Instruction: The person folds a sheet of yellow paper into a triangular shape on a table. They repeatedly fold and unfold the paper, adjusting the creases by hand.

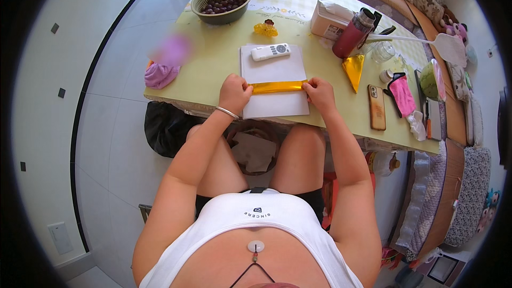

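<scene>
A: Head view, item one: gold foil strip (277,87), flat across the white sheet (274,82), near the table's near edge (288,120). Left hand (233,93) at the strip's left end, fingers curled down and pressing; right hand (320,92) at its right end, fingertips pinching the foil. Step judged: creasing a fold along the strip.

B: Next move?

A: Probably firm, even pressure along the crease, both ends kept square to the sheet.

B: Room about the strip?

A: Bare table left of it as far as a purple cloth (160,74). Right of it: folded gold cone (354,70), phone (376,106). Beyond it: remote control (271,51) on the sheet's far part, then a small yellow object (265,29), then a basket of dark fruit (221,3).
</scene>
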A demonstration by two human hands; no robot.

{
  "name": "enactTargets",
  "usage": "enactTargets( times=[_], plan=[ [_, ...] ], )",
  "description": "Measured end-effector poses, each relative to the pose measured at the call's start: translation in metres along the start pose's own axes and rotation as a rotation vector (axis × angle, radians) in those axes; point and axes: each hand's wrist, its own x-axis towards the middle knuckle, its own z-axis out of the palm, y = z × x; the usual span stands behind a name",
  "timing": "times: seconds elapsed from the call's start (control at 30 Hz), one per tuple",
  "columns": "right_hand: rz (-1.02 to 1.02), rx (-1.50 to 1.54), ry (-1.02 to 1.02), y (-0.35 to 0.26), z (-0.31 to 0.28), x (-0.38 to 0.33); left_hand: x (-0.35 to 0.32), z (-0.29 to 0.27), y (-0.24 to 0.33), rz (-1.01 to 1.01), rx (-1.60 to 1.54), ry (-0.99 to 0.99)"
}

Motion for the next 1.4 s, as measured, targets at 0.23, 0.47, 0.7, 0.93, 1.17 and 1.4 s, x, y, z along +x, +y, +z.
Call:
enactTargets(
  times=[0.23,0.47,0.7,0.93,1.17,1.4],
  plan=[
    [-0.129,-0.234,0.100,0.006,0.005,0.001,0.006,-0.015,0.022,-0.046,0.166,-0.184],
    [-0.260,-0.720,0.229,-0.029,0.014,-0.019,0.011,-0.008,0.016,0.698,0.565,-0.234],
    [-0.760,-0.743,-0.188,-0.018,0.051,-0.045,0.007,-0.006,0.018,0.649,0.612,-0.321],
    [-0.551,-0.752,-0.186,0.017,0.006,-0.033,-0.029,-0.040,0.011,0.446,0.585,-0.448],
    [-0.657,-0.686,-0.178,0.007,-0.010,-0.021,-0.021,-0.045,0.024,0.388,0.475,-0.446],
    [-0.841,-1.290,-0.116,-0.026,0.002,-0.008,0.014,0.000,0.072,0.537,0.472,-0.257]
  ],
)
